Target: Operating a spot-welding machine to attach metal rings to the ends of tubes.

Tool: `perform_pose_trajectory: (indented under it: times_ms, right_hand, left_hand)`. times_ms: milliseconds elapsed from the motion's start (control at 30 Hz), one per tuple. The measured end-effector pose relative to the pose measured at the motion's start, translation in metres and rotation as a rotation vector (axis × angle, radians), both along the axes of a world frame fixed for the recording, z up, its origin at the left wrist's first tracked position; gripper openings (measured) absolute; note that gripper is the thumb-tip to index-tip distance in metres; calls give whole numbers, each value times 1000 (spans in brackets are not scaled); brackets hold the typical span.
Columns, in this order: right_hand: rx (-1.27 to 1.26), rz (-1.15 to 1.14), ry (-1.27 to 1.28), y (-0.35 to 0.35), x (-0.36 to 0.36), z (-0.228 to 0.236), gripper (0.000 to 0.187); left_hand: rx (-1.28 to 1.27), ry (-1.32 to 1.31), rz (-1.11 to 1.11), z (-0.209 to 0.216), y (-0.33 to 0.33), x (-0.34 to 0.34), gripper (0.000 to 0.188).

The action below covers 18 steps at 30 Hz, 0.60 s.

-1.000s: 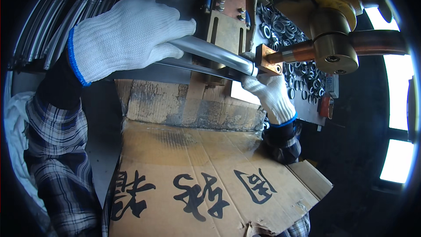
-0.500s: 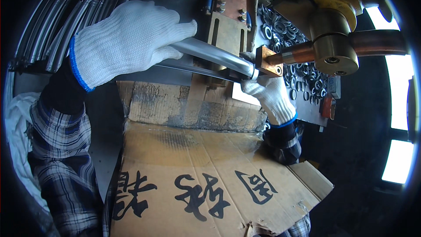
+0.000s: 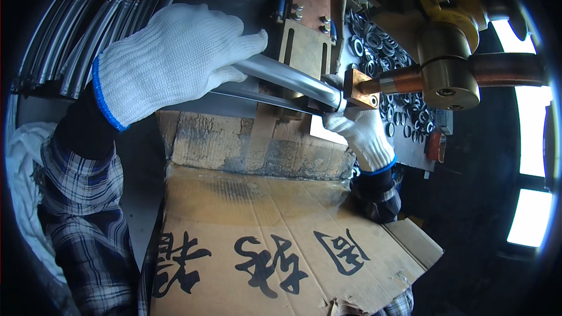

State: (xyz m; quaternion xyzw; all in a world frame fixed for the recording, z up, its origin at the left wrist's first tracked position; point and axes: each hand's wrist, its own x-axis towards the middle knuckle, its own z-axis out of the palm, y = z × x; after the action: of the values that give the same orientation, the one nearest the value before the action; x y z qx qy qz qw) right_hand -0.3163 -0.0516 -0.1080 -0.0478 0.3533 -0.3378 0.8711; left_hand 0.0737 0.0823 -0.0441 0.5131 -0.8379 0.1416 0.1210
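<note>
Gloved in white knit with a blue cuff, my left hand [image 3: 175,61] is closed around the near-left end of a shiny metal tube [image 3: 287,79]. The tube slants down to the right over a brass fixture [image 3: 301,50]. At its far end a metal ring [image 3: 340,103] shows around the tube's mouth. My right hand [image 3: 363,131], gloved alike, is closed at that ring from below and behind; its fingertips are partly hidden by the tube and a copper block. That copper block [image 3: 363,89], on a copper rod [image 3: 401,79], sits just right of the ring.
Many loose metal rings [image 3: 380,47] lie on the bench at right. Long metal strips or tubes [image 3: 73,35] are stacked at far left. A brass clamp head [image 3: 449,82] overhangs the right side. Worn cardboard [image 3: 263,210] with black brush writing covers the near side.
The copper block, rod and clamp head sit slightly lower in the picture. The tube and my left hand have shifted only a little; both hands keep their grip.
</note>
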Motion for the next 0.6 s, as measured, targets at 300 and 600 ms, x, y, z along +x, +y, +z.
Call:
perform_pose_trajectory:
  times_ms: [300,600]
  right_hand:
    - [-63,101,-66,-5,-9,-10,53]
    - [-252,-6,315,-6,1,-14,53]
  left_hand:
    - [43,5,18,3,3,-1,57]
    - [93,25,44,8,6,-4,56]
